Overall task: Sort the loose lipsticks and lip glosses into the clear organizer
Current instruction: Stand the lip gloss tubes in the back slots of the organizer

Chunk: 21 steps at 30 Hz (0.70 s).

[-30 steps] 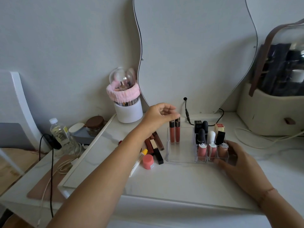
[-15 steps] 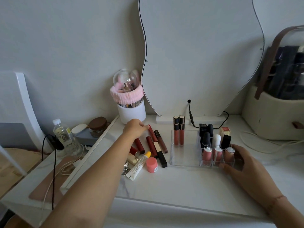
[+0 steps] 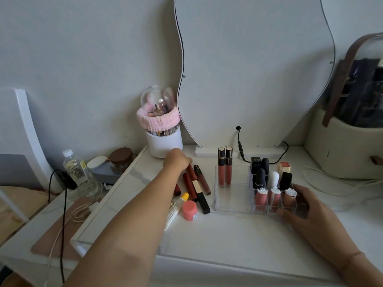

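Now the left hand (image 3: 177, 160) curls over the top end of a dark red tube (image 3: 191, 172) at nine o'clock from the clear organizer (image 3: 232, 204), so it should pinch just that one and lift straight up, while the right hand (image 3: 300, 206) lies spread on the organizer's corner, holding it steady.

The clear organizer (image 3: 234, 204) is set on the surface (image 3: 207, 235), with two lip glosses (image 3: 225, 166) stood in its 9 o'clock compartment. Loose lipsticks (image 3: 195, 187) are laid at 9 o'clock of it, the brush holder (image 3: 163, 141) at 11 o'clock, the mirror (image 3: 248, 69) at 12 o'clock behind, the basket (image 3: 344, 150) at 2 o'clock.
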Available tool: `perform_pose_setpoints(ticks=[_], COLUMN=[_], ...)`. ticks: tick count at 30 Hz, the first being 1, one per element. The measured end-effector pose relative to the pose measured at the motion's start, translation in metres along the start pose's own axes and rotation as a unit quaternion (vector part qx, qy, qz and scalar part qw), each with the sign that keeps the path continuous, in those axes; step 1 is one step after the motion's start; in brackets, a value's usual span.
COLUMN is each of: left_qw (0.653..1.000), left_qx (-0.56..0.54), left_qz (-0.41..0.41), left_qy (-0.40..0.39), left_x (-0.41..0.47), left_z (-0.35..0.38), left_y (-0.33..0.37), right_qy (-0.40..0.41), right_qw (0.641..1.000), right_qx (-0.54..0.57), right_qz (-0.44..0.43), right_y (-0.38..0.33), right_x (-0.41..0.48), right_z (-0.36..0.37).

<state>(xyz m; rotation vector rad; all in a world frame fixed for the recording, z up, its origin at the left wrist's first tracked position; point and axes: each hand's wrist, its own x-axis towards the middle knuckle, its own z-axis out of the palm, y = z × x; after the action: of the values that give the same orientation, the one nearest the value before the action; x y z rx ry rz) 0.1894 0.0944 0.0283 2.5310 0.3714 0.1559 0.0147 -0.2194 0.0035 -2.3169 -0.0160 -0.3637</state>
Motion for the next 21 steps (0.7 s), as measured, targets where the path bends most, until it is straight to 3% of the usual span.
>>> perform_pose_setpoints(ticks=[11, 21], left_qw=[0.991, 0.995], left_qx=[-0.123, -0.086], left_qz=[-0.054, -0.017], left_qy=[0.011, -0.04], left_x=[0.0027, 0.003], left_z=[-0.0062, 0.0016], left_y=[0.0017, 0.0033], right_qy=[0.0, 0.003], right_qw=[1.0, 1.0], right_qx=[-0.004, -0.007], right_qz=[0.0, 0.001], right_y=[0.0009, -0.0017], right_x=[-0.0003, -0.0015], right_z=[-0.0003, -0.0003])
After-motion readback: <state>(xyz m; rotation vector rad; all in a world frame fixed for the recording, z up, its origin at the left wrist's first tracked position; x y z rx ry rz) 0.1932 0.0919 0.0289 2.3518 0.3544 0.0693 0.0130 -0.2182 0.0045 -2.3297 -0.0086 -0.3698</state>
